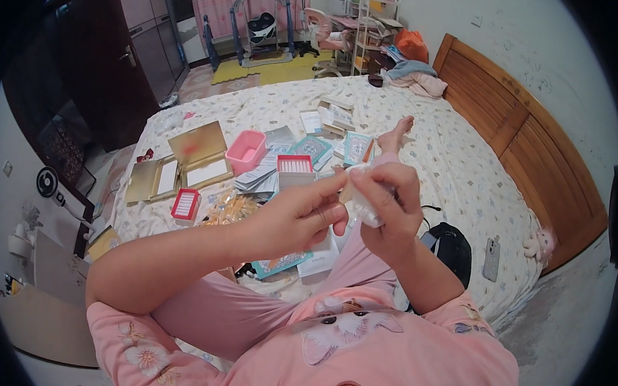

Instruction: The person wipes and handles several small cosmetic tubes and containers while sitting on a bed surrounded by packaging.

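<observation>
In front of my chest, my right hand [391, 207] is closed round a small crumpled white plastic bag [365, 204], its thumb and fingers bunched at the top. My left hand [297, 217] comes in from the left, index finger straight and the other fingers curled, its fingertips pinched at the bag's upper edge. What lies inside the bag cannot be made out. Below and beyond the hands are a white box with a red rim [295, 166] holding rows of white pieces, a heap of yellowish small packets [231, 209] and a patterned turquoise card [282, 264].
I sit on a bed [502, 191] with a wooden headboard [519, 119]. Around me lie a pink basket [246, 151], open gold boxes [199, 154], a smaller red-rimmed box [185, 205], a black bag [452, 251], a phone [491, 259] and a plush toy [542, 243].
</observation>
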`<move>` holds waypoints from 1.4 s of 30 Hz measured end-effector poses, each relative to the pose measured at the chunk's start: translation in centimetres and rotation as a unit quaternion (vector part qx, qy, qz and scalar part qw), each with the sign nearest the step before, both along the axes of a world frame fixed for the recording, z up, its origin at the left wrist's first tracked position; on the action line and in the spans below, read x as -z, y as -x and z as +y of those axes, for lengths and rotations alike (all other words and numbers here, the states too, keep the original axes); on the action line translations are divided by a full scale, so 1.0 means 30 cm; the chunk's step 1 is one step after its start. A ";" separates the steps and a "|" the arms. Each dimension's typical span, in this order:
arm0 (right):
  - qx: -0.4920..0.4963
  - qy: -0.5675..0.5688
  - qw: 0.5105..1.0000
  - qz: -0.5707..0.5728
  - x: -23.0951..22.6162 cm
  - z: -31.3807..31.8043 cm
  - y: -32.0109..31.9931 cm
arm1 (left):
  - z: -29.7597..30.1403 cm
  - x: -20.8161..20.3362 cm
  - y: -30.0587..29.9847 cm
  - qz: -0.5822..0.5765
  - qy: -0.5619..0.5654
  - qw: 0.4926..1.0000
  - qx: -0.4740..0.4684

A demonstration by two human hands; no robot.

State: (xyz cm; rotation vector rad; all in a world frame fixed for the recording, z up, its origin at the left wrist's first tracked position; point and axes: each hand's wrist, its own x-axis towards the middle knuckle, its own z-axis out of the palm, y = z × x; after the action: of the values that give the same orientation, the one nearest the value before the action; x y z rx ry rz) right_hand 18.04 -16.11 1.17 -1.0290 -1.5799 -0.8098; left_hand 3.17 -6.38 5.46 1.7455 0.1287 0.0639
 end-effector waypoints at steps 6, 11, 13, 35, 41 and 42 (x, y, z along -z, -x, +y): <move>-0.016 -0.009 0.999 -0.049 0.009 -0.006 0.026 | 0.014 -0.002 0.001 -0.031 -0.002 1.000 0.001; 0.036 -0.014 0.998 -0.039 -0.048 -0.005 -0.019 | 0.000 -0.017 0.001 -0.019 -0.004 1.000 0.005; 0.041 -0.029 0.998 -0.021 -0.060 0.015 -0.040 | -0.003 -0.018 0.004 -0.020 -0.001 1.000 0.002; -0.217 0.130 0.957 0.145 -0.018 -0.048 0.042 | 0.011 -0.009 0.010 -0.113 -0.053 0.992 0.017; -0.187 0.123 0.970 0.092 -0.072 -0.071 -0.026 | 0.030 -0.040 0.011 -0.064 -0.039 0.997 0.010; -0.141 0.068 0.981 0.114 -0.071 -0.078 -0.023 | 0.025 -0.063 0.013 -0.047 -0.043 0.998 -0.002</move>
State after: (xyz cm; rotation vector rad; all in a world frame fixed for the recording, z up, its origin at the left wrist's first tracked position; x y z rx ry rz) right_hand 18.73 -18.45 3.31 -0.9305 -1.5530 -0.3816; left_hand 2.78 -5.64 7.35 1.8244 0.0621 0.1567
